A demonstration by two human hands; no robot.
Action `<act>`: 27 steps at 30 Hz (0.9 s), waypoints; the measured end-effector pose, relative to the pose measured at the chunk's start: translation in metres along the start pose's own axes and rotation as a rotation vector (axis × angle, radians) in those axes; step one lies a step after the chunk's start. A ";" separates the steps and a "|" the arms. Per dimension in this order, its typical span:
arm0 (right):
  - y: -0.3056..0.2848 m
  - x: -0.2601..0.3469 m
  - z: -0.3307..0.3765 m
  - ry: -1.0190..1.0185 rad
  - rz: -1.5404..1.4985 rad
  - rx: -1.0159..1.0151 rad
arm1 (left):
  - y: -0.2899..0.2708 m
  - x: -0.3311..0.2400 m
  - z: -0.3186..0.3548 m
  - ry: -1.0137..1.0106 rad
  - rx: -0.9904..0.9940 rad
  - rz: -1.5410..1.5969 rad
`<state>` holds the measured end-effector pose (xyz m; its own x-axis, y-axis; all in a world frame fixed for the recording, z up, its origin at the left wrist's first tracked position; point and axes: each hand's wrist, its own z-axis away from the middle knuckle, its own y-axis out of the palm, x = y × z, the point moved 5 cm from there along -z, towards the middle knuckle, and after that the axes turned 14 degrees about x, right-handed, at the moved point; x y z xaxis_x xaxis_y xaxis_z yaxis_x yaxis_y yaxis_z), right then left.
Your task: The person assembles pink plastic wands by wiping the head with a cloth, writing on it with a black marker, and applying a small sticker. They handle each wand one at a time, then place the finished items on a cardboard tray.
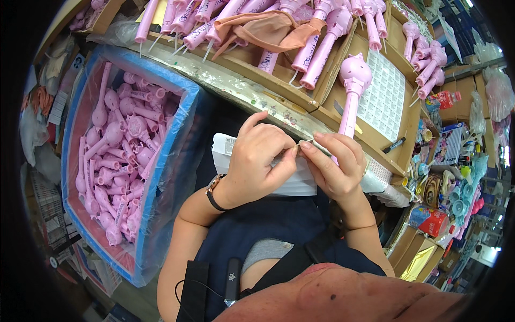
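Note:
Both my hands meet in front of my body, fingertips almost touching. My left hand (260, 161) pinches with thumb and index finger, the other fingers curled and the little finger raised. Thumb and fingers of my right hand (339, 167) close on the same small spot. A thin pale cord (308, 141) shows at the fingertips, mostly hidden. A pink wand (351, 102) with a round head lies over the tray's edge; its handle runs down behind my right fingers. Whether that hand also grips the handle is hidden. White paper or plastic (223, 153) lies beneath my hands.
At left stands a blue crate (185, 88), plastic-lined and heaped with pink wands (112, 134). Cardboard trays (284, 88) across the bench hold more wands with cords, an orange-pink cloth (268, 32), a label sheet (383, 99) and a black marker (394, 145). Bottles and clutter fill the right.

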<state>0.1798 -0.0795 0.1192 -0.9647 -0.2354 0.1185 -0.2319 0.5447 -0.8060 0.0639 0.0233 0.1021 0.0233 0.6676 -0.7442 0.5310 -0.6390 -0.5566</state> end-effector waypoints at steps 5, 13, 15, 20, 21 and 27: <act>0.003 -0.006 -0.001 -0.006 -0.056 -0.048 | 0.001 0.002 0.000 -0.042 0.104 0.133; 0.008 -0.010 0.002 -0.053 0.054 -0.032 | -0.003 0.009 0.001 -0.096 0.138 0.132; 0.009 -0.009 0.002 -0.082 0.084 -0.019 | -0.002 0.011 0.001 -0.103 0.125 0.136; 0.008 -0.015 0.001 -0.052 0.099 0.035 | 0.001 0.011 -0.001 -0.083 0.129 0.100; 0.010 -0.018 0.000 -0.032 0.071 0.087 | 0.001 0.012 0.000 -0.114 0.128 0.163; 0.009 -0.013 0.001 -0.152 0.004 0.100 | 0.004 0.019 0.007 -0.316 0.147 0.441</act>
<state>0.1906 -0.0723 0.1094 -0.9336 -0.3568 0.0324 -0.2075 0.4649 -0.8607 0.0602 0.0311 0.0827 -0.0508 0.1928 -0.9799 0.4042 -0.8933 -0.1967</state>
